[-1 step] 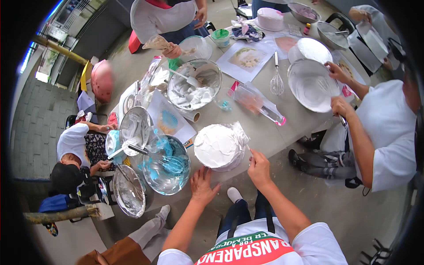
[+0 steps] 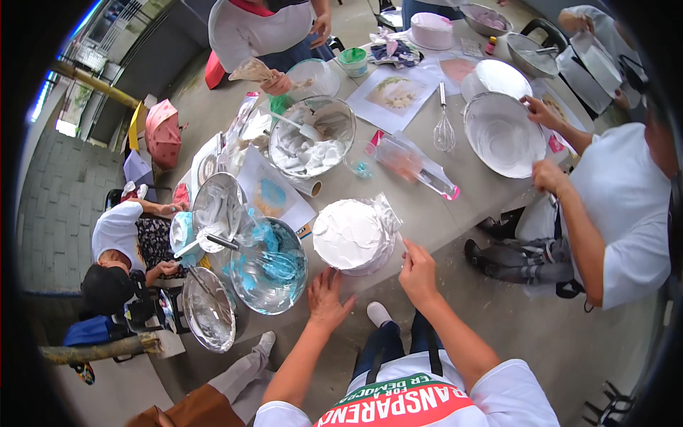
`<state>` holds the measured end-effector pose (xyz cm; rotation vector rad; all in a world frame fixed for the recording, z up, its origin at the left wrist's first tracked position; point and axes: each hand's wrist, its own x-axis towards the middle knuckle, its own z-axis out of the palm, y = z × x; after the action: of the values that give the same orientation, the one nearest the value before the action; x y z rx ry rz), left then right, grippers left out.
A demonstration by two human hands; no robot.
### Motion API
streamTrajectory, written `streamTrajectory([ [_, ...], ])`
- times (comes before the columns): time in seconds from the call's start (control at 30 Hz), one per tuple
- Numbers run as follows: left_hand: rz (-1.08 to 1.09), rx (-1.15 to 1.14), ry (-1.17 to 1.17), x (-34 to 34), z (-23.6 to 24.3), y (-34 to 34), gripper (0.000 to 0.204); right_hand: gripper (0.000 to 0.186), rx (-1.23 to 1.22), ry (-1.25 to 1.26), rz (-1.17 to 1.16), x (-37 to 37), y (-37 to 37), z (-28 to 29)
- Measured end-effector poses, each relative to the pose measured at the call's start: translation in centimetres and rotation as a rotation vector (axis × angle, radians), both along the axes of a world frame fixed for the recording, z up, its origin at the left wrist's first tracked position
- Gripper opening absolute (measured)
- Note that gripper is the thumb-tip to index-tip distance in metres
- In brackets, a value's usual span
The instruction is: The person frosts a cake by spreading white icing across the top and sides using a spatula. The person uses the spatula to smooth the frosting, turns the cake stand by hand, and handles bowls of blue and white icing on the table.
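Note:
A round cake (image 2: 350, 233) coated in uneven white frosting stands near the table's front edge. My left hand (image 2: 327, 302) has its fingers spread at the cake's near left base, holding nothing. My right hand (image 2: 416, 274) is closed on a spatula (image 2: 390, 219), its frosting-covered end against the cake's right side; most of the tool is hard to make out. Left of the cake is a steel bowl (image 2: 268, 285) of blue frosting with a whisk in it. Beyond the cake lie a clear piping bag (image 2: 409, 164) and a steel bowl (image 2: 309, 149) of white frosting.
At the right, a co-worker (image 2: 612, 213) grips a large bowl (image 2: 505, 142) and a tool. Another person (image 2: 256, 28) holds a piping bag across the table (image 2: 462, 199). A seated person (image 2: 121, 235) is at the left. A loose whisk (image 2: 445, 132) and several printed sheets lie on the table.
The co-worker's lower hand at the right has shifted very slightly. My hands and the cake look the same.

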<state>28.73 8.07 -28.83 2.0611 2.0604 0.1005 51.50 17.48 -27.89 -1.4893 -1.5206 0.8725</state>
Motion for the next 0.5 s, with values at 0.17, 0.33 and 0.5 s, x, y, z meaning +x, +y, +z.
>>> streamTrajectory([
  [0.17,-0.033,0.02,-0.062,-0.1,0.0,-0.3,0.075,0.037,0.124,0.011,-0.132,0.0,-2.3,5.0],
  [0.33,-0.071,0.082,-0.046,0.6,0.5,-0.6,0.075,0.037,0.074,-0.087,-0.217,-0.2,-3.6,-1.6],
  [0.5,-0.064,0.07,-0.03,0.9,0.7,-1.4,0.078,0.042,-0.131,-0.211,-0.21,-1.7,-4.1,-3.2],
])
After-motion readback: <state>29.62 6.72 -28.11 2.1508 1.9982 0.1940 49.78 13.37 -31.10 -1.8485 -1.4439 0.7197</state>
